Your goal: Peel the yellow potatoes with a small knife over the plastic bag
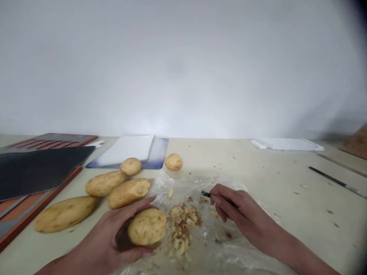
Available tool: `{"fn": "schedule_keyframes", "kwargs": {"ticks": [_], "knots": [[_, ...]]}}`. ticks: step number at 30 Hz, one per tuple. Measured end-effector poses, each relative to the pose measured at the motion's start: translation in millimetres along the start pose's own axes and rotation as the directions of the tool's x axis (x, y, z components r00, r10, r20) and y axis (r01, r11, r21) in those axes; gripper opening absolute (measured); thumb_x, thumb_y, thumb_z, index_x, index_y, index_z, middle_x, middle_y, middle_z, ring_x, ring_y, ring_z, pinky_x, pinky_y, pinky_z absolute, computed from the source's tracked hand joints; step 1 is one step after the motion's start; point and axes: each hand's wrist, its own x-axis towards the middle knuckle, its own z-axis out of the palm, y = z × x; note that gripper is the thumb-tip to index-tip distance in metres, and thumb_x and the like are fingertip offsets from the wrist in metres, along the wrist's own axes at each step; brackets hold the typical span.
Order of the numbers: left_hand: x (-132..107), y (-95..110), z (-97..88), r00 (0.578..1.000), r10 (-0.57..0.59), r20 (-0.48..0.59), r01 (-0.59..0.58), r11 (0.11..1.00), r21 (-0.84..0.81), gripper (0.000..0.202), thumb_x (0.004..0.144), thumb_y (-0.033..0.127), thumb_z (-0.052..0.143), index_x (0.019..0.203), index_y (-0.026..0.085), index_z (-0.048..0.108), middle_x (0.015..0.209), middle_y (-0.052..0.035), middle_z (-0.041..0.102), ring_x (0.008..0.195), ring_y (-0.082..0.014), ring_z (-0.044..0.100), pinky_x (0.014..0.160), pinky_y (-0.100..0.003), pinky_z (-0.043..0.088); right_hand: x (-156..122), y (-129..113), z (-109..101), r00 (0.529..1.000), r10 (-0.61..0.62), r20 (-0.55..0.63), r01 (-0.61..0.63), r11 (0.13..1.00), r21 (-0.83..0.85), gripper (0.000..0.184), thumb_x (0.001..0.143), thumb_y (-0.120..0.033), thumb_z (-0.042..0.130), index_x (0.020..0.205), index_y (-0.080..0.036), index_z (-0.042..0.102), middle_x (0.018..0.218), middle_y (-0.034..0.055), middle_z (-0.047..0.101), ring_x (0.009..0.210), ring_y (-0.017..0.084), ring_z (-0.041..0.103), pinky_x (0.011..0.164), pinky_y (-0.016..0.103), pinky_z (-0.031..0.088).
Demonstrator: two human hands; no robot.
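My left hand [106, 233] curves around a pale yellow potato [147, 227], fingers and thumb apart above and below it. A shadowed gap shows between palm and potato; whether the fingertips touch it I cannot tell. My right hand [236, 208] is closed on a thin black tool [205, 194] whose short end sticks out to the left; its kind is hidden by the fingers. Between the hands, a heap of yellow and brown crumbly scraps [183, 227] lies on a crumpled clear plastic sheet [220, 244].
Several more potatoes [129, 193] rest left of centre, and a small one [173, 162] lies farther back. Behind them is a blue-edged board [157, 152] under a white sheet [129, 149]. Black material [43, 168] covers a red-brown rack at left. A dark rod [335, 181] lies right.
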Motion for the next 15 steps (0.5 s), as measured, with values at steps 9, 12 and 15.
{"fn": "schedule_keyframes", "kwargs": {"ticks": [9,12,15], "knots": [[15,21,-8.4,0.995,0.083,0.058,-0.082,0.996,-0.016,0.058,0.064,0.058,0.086,0.114,0.040,0.062,0.112,0.0059,0.071,0.107,-0.0283,0.068,0.090,-0.034,0.057,-1,-8,10,0.989,0.140,0.051,-0.146,0.978,0.148,0.043,0.105,-0.055,0.043,0.083,-0.020,0.054,0.064,-0.0060,0.027,0.059,0.012,0.027,0.055,0.028,0.021],[13,24,-10.6,0.984,0.146,0.102,-0.145,0.989,-0.022,0.066,0.064,0.065,0.083,0.120,0.037,0.062,0.117,0.0044,0.068,0.111,-0.0286,0.066,0.091,-0.030,0.057,-1,-14,23,0.982,0.150,0.112,-0.171,0.962,0.213,0.045,0.104,-0.060,0.038,0.081,-0.022,0.047,0.061,-0.0073,0.024,0.056,0.012,0.024,0.052,0.027,0.020],[7,29,-9.0,0.979,0.171,0.107,-0.170,0.985,-0.017,0.059,0.078,0.062,0.074,0.127,0.035,0.058,0.122,0.0034,0.064,0.114,-0.0266,0.065,0.094,-0.029,0.056,-3,-27,36,0.980,0.143,0.136,-0.171,0.958,0.229,0.044,0.103,-0.060,0.042,0.082,-0.022,0.047,0.064,-0.0066,0.028,0.057,0.012,0.026,0.052,0.026,0.022]]}}
